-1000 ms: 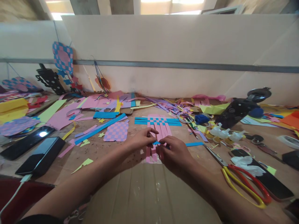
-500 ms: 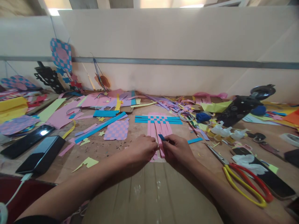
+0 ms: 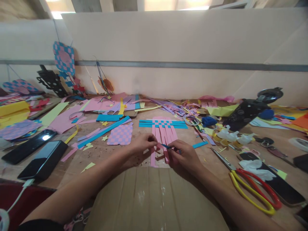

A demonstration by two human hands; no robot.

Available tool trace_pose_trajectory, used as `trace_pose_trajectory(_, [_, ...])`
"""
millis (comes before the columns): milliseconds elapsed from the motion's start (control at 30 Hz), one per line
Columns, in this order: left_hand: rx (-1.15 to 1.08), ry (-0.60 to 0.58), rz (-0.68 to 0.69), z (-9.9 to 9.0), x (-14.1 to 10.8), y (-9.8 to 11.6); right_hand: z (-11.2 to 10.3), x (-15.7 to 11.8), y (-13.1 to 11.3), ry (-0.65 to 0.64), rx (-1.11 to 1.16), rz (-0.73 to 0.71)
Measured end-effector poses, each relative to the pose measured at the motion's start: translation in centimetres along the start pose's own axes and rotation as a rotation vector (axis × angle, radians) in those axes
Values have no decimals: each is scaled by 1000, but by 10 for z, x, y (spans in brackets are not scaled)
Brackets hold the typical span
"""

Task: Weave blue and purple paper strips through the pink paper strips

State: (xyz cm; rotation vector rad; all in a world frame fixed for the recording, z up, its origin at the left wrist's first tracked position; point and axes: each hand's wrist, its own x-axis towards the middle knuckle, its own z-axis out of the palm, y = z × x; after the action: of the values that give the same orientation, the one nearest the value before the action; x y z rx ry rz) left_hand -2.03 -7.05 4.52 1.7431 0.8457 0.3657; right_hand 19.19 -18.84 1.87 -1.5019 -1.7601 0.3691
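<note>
Pink paper strips point(image 3: 172, 132) run toward me from a small woven patch point(image 3: 162, 123), crossed by blue strips point(image 3: 179, 124) that stick out on both sides. My right hand point(image 3: 186, 155) pinches a dark blue strip point(image 3: 165, 146) whose tip points left over the pink strips. Just left of that tip, my left hand point(image 3: 144, 144) has thumb and fingertips together at the edge of the pink strips; what it grips is too small to make out. A pink and purple checked piece point(image 3: 120, 134) lies to the left.
Scissors point(image 3: 250, 186) with red and yellow handles, glue bottles point(image 3: 232, 136) and a phone point(image 3: 279, 183) lie at the right. A phone point(image 3: 29, 146) and a black box point(image 3: 43, 162) with a cable sit at the left. Paper scraps point(image 3: 106, 102) line the wall.
My left hand has moved slightly left and up, with its fingers more raised. The blue strip in my right hand has turned from upright to nearly level, its tip pointing left.
</note>
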Motion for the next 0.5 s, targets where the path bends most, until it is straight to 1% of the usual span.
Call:
trace_pose_trajectory(67, [-179,0,-33,-6,8,-4,0,-1,-1,-26,-95,-86])
trace_pose_trajectory(100, [-225,-10,-45,-8,11,-5,1,-1,-1,-43,-147,-126])
trace_pose_trajectory(167, [-256,-24,-52,-11,14,-3,4,-1,-2,-75,-233,-182])
trace_pose_trajectory(233, [-246,-35,-38,-11,14,0,7,1,-3,-105,-289,-191])
trace_pose_trajectory(333, [-191,-47,-17,-9,10,4,9,2,-5,-153,-287,-169])
trace_pose_trajectory(400, [-105,-19,-2,-10,6,4,9,2,-5,-179,-245,-152])
trace_pose_trajectory(500, [185,35,45,-14,-1,2,6,2,-5,-188,-197,-104])
